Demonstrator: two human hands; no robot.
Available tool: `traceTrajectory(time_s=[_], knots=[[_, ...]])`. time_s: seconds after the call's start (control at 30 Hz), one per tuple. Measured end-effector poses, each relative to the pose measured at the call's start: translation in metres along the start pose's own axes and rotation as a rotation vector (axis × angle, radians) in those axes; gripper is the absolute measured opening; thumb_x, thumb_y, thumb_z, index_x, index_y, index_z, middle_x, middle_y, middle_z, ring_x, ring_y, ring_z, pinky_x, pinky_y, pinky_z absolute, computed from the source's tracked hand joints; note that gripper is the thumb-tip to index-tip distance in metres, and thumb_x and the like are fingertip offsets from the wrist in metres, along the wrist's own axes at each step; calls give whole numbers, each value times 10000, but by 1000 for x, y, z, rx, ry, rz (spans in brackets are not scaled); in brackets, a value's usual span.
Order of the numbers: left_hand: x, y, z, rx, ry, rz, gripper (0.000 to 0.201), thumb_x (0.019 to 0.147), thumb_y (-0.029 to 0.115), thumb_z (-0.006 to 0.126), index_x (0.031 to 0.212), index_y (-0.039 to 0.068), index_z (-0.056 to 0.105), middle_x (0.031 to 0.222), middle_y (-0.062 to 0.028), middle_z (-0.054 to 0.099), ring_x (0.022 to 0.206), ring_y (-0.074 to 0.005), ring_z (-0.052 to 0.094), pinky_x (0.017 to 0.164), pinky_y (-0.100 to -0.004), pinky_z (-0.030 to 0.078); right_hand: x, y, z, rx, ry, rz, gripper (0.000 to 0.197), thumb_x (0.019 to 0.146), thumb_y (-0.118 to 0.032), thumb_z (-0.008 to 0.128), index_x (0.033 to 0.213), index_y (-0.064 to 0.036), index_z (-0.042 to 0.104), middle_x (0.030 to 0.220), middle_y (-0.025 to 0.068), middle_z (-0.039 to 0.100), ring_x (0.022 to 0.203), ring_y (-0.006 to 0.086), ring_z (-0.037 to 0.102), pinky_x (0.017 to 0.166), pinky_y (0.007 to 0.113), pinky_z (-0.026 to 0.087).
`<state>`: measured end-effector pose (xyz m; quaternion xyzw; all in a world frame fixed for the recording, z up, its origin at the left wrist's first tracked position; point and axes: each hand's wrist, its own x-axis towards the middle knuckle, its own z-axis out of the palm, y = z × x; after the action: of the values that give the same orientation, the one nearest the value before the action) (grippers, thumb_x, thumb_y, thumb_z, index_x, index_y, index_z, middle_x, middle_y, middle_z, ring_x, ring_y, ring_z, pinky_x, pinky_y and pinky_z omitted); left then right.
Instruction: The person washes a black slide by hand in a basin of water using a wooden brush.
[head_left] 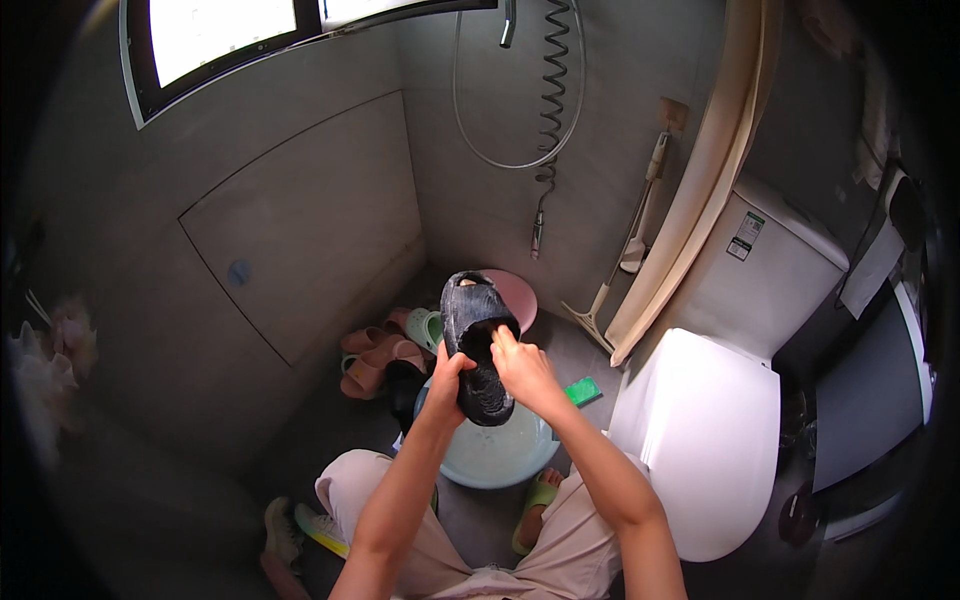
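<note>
A wet-looking black slide slipper with whitish streaks is held up over a light-blue basin, its toe pointing away from me. My left hand grips its left edge, with the thumb over the footbed. My right hand has its fingers curled at the slipper's foot opening, under the strap's edge. The fingertips are partly hidden there, so what they hold, if anything, does not show. Cloudy whitish water lies in the basin below.
Several pink slippers and a pale green clog lie left of the basin. A pink basin stands behind; a green box-like item sits right. The white toilet, beige curtain and a squeegee flank the right side.
</note>
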<state>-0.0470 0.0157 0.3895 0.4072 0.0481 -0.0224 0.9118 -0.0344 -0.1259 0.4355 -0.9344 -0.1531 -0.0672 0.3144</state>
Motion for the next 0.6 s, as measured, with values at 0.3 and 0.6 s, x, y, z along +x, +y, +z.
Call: traceTrajectory(time_s=[0.3, 0.6], knots=[[16, 1, -28, 21, 59, -170, 519, 799, 402, 694, 1209, 184, 462, 1149, -14, 544, 1053, -182, 511, 842, -408, 407, -16, -4, -12, -110, -92, -40, 540, 928, -260, 533, 1415, -100, 366, 814, 233, 672, 775, 455, 640, 714, 555, 495], [61, 1, -67, -304, 129, 15, 536, 868, 480, 651, 1246, 108, 570, 1207, -83, 639, 1115, -272, 601, 1011, -468, 446, -35, -19, -18, 209, -312, -18, 475, 933, -269, 544, 1358, -93, 427, 897, 208, 665, 790, 349, 662, 726, 463, 513]])
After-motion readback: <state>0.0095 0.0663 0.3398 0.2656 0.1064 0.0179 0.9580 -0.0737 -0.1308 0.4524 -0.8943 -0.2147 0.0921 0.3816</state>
